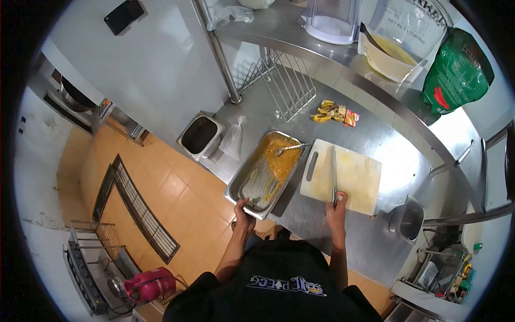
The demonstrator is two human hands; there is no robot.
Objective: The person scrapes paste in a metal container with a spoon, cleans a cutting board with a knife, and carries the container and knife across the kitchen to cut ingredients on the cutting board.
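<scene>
My left hand (244,216) is closed on the near left corner of a deep steel tray (251,185), which sits at the counter's edge. Orange-yellow mash (284,161) covers the tray's far part, and a metal utensil, a spoon or fork (289,148), rests in it. In my right hand (337,211) is the handle of a long knife (335,163). Its blade points away from me, over a white cutting board (359,177) with yellowish stains. Whether the blade touches the board I cannot tell. The board lies just right of the tray.
Banana peels (328,111) and a small red packet (351,118) lie beyond the board. A wire rack (289,88), plastic bag (232,140) and dark-bottomed steel container (201,137) stand farther left. Another steel container (407,220) is at right. A shelf (300,48) overhangs the counter's back.
</scene>
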